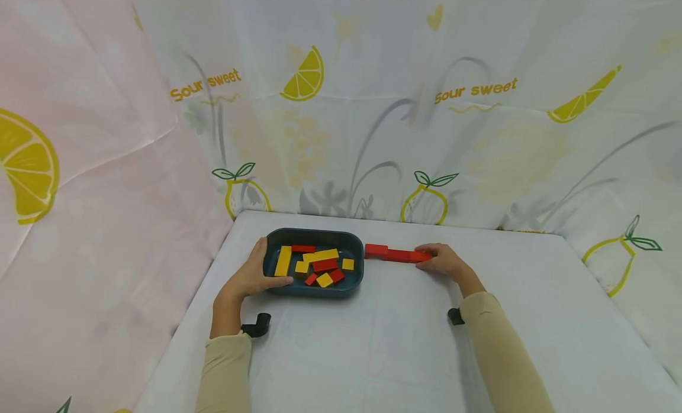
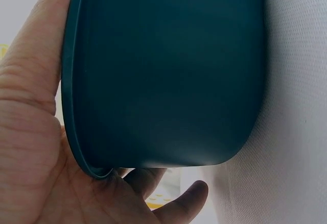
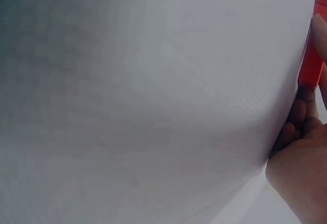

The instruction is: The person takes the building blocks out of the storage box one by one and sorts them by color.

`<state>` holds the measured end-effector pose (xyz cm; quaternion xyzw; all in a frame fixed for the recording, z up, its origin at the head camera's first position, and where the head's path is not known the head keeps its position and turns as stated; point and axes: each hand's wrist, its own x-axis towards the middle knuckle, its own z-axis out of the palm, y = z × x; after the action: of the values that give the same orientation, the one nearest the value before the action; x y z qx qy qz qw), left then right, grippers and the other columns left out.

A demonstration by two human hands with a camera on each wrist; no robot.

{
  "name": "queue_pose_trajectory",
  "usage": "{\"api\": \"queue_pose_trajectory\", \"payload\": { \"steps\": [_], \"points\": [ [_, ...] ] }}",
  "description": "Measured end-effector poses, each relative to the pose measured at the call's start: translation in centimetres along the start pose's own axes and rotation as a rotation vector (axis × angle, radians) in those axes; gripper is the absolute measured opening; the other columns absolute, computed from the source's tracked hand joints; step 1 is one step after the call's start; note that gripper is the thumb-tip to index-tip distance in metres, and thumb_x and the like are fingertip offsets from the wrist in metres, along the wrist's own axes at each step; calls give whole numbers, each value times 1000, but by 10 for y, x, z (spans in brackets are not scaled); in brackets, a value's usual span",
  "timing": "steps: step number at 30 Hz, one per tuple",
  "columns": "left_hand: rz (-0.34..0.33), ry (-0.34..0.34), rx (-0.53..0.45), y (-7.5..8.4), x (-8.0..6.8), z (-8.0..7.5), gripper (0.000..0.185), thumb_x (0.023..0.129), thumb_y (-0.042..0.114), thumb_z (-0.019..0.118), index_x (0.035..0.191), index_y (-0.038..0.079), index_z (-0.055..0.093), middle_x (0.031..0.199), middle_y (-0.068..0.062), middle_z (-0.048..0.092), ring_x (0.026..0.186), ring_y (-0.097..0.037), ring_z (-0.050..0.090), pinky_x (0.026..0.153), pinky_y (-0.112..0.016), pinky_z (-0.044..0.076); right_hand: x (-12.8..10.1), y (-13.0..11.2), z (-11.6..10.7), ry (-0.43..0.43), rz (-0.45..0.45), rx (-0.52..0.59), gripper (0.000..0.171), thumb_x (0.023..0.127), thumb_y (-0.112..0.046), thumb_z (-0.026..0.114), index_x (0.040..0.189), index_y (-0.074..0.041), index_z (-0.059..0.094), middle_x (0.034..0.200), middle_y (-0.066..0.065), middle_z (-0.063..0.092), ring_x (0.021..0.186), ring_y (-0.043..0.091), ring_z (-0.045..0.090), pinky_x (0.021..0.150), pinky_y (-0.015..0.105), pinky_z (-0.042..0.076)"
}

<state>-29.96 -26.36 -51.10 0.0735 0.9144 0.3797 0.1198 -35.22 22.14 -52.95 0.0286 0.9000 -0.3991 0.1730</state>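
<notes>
I saw the left hand (image 1: 250, 277) gripping the left end of the dark tray (image 1: 351, 283), thumb hooked over the near rim and fingers curled behind its wall. The tray sat on the white table (image 1: 383, 354) near the back, holding loose yellow blocks (image 1: 283, 260) and red blocks (image 1: 325, 265). Just right of the tray lay a row of red blocks (image 1: 391, 254), end to end. The right hand (image 1: 444, 260) pinched the last red block (image 1: 421, 257) in that row, fingertips at its right end
</notes>
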Motion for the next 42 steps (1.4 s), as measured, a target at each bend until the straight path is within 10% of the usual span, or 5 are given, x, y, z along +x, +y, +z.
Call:
{"api": "queue_pose_trajectory", "payload": {
  "steps": [34, 42],
  "points": [
    [0, 27, -13, -1, -1, -2, 134, 75, 55, 80, 156, 2, -12, 165, -21, -11, 153, -40, -3, 122, -60, 8, 6, -6, -5, -18, -25, 9, 69, 86, -45, 74, 143, -14, 52, 145, 20, 44, 129, 36, 36, 107, 54, 39],
    [-4, 17, -9, -2, -2, 2, 134, 75, 56, 80, 156, 1, -11, 165, -21, -10, 153, -39, -2, 122, -57, 9, 6, -34, -5, 185, -64, 105, 77, 89, -49, 69, 149, -9, 41, 151, 24, 37, 137, 41, 35, 110, 55, 41]
  ]
}}
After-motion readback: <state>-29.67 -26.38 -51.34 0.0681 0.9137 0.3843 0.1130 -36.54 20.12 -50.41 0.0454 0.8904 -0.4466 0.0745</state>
